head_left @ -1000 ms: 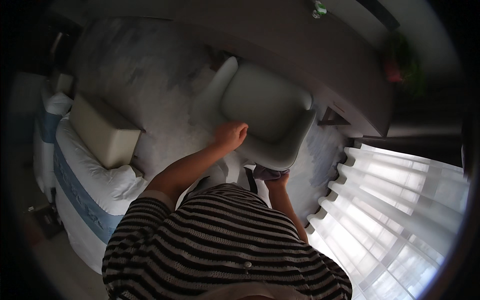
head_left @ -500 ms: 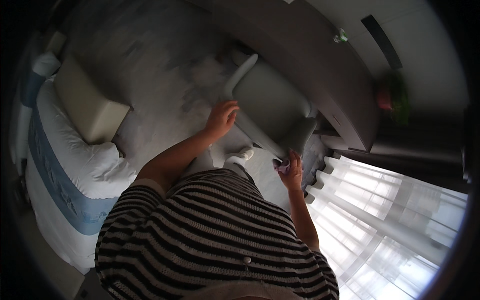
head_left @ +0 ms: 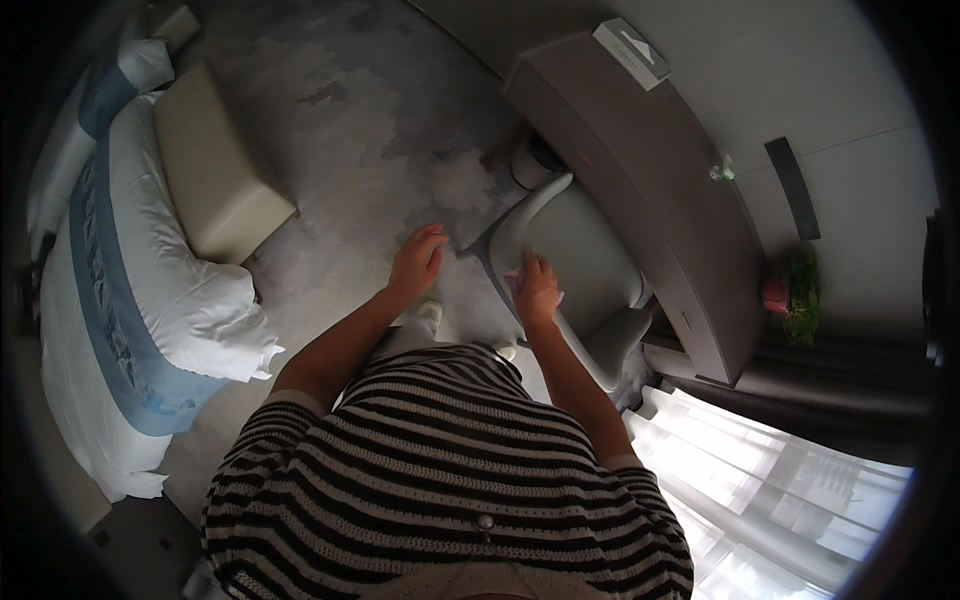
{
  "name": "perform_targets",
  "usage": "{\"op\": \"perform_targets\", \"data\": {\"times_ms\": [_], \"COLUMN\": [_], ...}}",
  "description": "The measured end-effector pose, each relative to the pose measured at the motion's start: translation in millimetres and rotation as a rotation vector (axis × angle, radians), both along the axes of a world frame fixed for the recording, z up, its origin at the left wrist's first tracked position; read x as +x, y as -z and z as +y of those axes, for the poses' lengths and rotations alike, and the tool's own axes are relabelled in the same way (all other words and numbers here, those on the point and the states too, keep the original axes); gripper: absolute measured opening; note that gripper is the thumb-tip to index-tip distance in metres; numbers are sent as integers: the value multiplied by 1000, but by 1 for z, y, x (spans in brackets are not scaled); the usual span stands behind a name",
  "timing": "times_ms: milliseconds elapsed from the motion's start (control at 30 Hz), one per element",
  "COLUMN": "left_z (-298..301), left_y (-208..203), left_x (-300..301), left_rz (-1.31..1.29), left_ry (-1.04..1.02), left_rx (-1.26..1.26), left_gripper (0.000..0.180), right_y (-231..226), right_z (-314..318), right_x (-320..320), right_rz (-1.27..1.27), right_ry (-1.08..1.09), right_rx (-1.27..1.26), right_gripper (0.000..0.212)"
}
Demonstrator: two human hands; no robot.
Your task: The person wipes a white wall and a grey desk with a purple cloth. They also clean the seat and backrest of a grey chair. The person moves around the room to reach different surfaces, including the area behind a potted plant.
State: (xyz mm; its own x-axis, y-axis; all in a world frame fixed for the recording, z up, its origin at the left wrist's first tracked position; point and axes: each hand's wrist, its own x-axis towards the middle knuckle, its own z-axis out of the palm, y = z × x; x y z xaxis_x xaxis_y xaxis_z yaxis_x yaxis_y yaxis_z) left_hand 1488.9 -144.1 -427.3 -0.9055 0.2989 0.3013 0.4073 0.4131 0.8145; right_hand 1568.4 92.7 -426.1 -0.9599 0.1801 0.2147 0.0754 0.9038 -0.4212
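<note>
My right hand (head_left: 540, 292) is closed around a small pinkish-purple cloth (head_left: 514, 277), most of which is hidden in the fingers. It is over the near rim of a grey armchair (head_left: 592, 240); whether the cloth presses on the chair I cannot tell. Out to the left of the chair hovers my left hand (head_left: 413, 262), with nothing in it and its thumb apart from the loosely bent fingers.
Beyond the chair runs a long dark desk (head_left: 640, 150) with a white box (head_left: 632, 53), a small green-and-white item (head_left: 722, 168) and a potted plant (head_left: 798, 300). A bin (head_left: 535, 160) stands beneath. Left are a bed (head_left: 190, 310) and cream bench (head_left: 215, 170); sheer curtains (head_left: 740, 450) hang right.
My right hand has moved with the cloth from the chair's right end leftward along its near rim. My left hand has left the chair's edge. The view has shifted, showing more of the desk.
</note>
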Motion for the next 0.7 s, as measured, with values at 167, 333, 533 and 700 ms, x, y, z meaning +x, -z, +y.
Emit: {"op": "perform_targets", "data": {"times_ms": [167,333,533,700], "left_z": [-3,13,64,114], "left_y": [8,9,-2,-15], "left_x": [-8,-8,-19,-33], "left_rz": [5,-83,-102,14], "left_ry": [6,5,-6,39], "left_rx": [-18,-44,-8,-41], "left_gripper": [22,24,29,41], "right_y": [-8,-30,-17,48], "right_z": [-14,1,22,42], "right_x": [-60,-69,-80,-135], "right_rz": [187,-106,-109,-263], "right_ry": [-140,-514,-455,-228], "right_rx": [-74,-109,-437,-554], "right_gripper": [51,48,39,35]}}
